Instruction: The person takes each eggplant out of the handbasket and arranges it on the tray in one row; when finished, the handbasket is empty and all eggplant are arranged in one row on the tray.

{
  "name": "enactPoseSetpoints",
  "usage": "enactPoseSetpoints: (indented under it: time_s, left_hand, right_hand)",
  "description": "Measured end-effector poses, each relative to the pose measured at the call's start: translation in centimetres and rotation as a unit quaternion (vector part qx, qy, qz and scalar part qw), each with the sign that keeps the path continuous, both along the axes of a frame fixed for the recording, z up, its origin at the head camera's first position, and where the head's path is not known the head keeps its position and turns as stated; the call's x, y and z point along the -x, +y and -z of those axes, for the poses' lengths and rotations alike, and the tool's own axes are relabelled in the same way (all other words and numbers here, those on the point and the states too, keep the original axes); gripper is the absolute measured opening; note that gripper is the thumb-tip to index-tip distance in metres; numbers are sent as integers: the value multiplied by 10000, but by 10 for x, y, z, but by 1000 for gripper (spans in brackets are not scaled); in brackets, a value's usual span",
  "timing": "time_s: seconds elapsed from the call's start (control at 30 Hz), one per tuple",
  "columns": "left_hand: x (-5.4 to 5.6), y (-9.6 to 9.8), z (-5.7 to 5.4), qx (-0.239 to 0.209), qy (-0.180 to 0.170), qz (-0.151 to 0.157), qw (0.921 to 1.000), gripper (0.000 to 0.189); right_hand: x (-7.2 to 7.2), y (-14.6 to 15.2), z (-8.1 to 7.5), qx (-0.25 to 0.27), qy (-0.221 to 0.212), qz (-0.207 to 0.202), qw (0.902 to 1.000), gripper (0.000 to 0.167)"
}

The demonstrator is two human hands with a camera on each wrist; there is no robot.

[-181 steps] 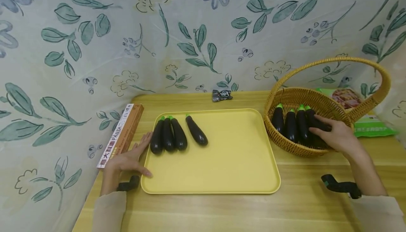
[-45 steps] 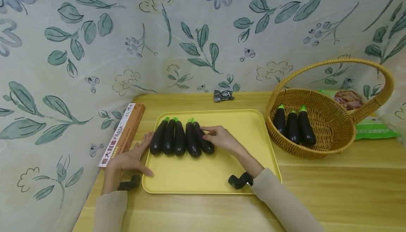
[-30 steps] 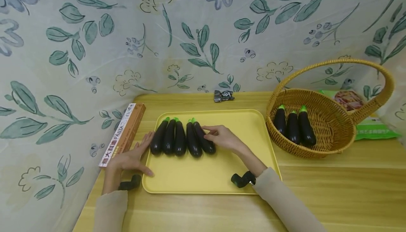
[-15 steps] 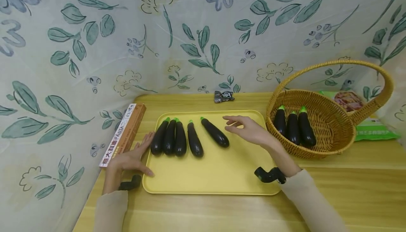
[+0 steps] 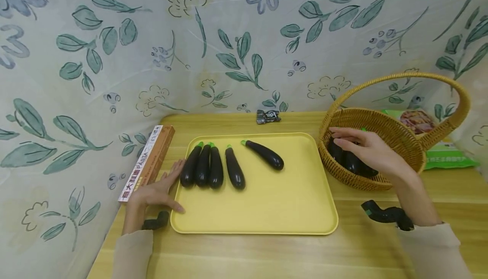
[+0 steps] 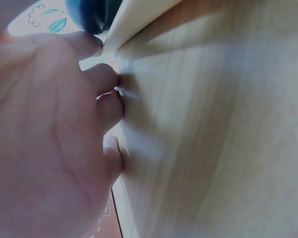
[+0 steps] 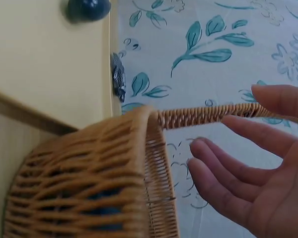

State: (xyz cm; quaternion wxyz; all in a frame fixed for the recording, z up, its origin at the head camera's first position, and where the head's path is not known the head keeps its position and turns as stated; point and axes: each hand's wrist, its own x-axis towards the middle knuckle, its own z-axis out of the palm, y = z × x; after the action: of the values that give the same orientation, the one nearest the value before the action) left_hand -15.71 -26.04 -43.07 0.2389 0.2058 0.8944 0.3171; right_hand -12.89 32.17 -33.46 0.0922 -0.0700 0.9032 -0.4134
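Note:
My left hand (image 5: 156, 191) rests at the left edge of the yellow tray (image 5: 251, 211), its fingers spread and touching the rim and table. Several eggplants lie on the tray: a group of three with a middle eggplant (image 5: 203, 166), another eggplant (image 5: 235, 168) just right of them, and a slanted eggplant (image 5: 265, 154) apart from the rest. Over the wicker basket (image 5: 404, 143) hovers my right hand (image 5: 371, 149), fingers loosely extended and holding nothing. Beneath it, eggplants (image 5: 354, 164) in the basket are partly hidden. The right wrist view shows that hand (image 7: 258, 173) beside the basket handle.
A pasta box (image 5: 146, 164) lies left of the tray, close to my left hand. Behind the tray sits a small dark wrapped packet (image 5: 268, 116). A green food bag (image 5: 446, 156) is behind the basket, whose tall handle (image 5: 411, 75) arches over it.
My right hand placed an eggplant from the basket on the tray, let go and returned over the basket. That eggplant rolled right, away from its neighbour. My left hand stayed put.

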Motion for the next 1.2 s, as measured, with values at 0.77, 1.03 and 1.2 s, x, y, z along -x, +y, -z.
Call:
enactPoseSetpoints:
  time_s: [0.77,1.03,1.2]
  left_hand:
    - [2,-1,2,-70,11,82,9999,149]
    - [3,0,2,-78,54,100,9999,148]
    - [2,0,2,-60,30,86,9999,149]
  right_hand:
    - [1,68,54,-496,-999,1204,9864,83]
    - [3,67,61,-653,-992,1171,9860,79]
    - [4,65,63,-711,-1059,1015,9866,76]
